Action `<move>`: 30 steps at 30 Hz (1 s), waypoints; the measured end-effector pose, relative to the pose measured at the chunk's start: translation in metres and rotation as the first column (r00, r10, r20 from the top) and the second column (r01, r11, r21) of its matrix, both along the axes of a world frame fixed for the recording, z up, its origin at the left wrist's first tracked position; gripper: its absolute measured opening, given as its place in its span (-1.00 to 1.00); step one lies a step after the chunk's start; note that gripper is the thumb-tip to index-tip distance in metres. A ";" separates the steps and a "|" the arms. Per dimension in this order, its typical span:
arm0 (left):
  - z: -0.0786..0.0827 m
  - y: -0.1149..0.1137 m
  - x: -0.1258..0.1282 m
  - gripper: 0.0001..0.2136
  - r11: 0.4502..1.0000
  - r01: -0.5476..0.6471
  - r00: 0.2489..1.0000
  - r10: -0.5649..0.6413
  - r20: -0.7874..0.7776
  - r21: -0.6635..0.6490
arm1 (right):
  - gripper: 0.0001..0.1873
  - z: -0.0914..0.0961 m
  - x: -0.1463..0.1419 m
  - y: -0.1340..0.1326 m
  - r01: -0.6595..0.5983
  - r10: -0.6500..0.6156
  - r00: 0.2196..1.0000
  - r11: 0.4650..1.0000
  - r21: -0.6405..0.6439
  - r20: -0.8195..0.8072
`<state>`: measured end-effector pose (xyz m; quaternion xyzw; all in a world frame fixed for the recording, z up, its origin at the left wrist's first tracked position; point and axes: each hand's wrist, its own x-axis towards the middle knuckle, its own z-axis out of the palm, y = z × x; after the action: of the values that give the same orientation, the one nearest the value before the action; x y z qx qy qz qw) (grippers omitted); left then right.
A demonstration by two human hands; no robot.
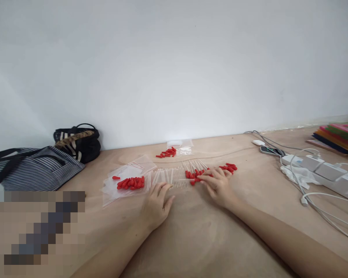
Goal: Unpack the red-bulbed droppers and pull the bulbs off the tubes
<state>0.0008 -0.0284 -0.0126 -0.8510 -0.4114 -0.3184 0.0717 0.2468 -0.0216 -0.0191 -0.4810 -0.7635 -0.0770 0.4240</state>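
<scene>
Clear thin dropper tubes [164, 175] lie side by side in the middle of the table. My left hand [156, 206] rests at their near ends, fingers bent over them and thumb held apart; I see nothing gripped in it. My right hand [219, 187] pinches a dropper by its red rubber bulb [197, 180], its clear tube pointing left across the other tubes. Behind those fingers lie droppers fitted with red bulbs [189, 174]. More loose red bulbs [231, 166] sit just past my right hand, partly covered by it. A heap of red bulbs [131, 183] lies left of my left hand.
Clear zip bags [111, 193] spread under the left heap. Farther back are red bulbs [166, 153] and a bag of small clear tubes [186, 150]. At right stand a power strip with chargers [330, 172] and white cables [321, 208]. Bags [40, 170] stand at left.
</scene>
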 end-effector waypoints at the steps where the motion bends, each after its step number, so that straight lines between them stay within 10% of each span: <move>1: 0.000 0.000 0.002 -0.74 0.998 0.008 1.000 -0.007 -0.021 0.055 | -0.78 0.000 -0.006 -0.003 -0.065 0.065 0.998 0.998 -0.020 0.008; 10: -0.004 -0.001 0.016 -0.81 0.993 0.092 0.987 -0.082 -0.135 0.071 | -0.81 -0.002 -0.031 -0.015 -0.269 0.277 0.961 0.941 -0.207 0.010; 30: 0.005 -0.004 0.015 -0.78 0.986 0.128 0.956 -0.151 -0.250 -0.107 | -0.81 -0.008 -0.035 -0.016 -0.315 0.297 0.940 0.944 0.096 0.169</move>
<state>0.0154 -0.0327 -0.0078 -0.9144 -0.3512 -0.1908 0.0636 0.2116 -0.0373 -0.0271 -0.3222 -0.8531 -0.0931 0.3997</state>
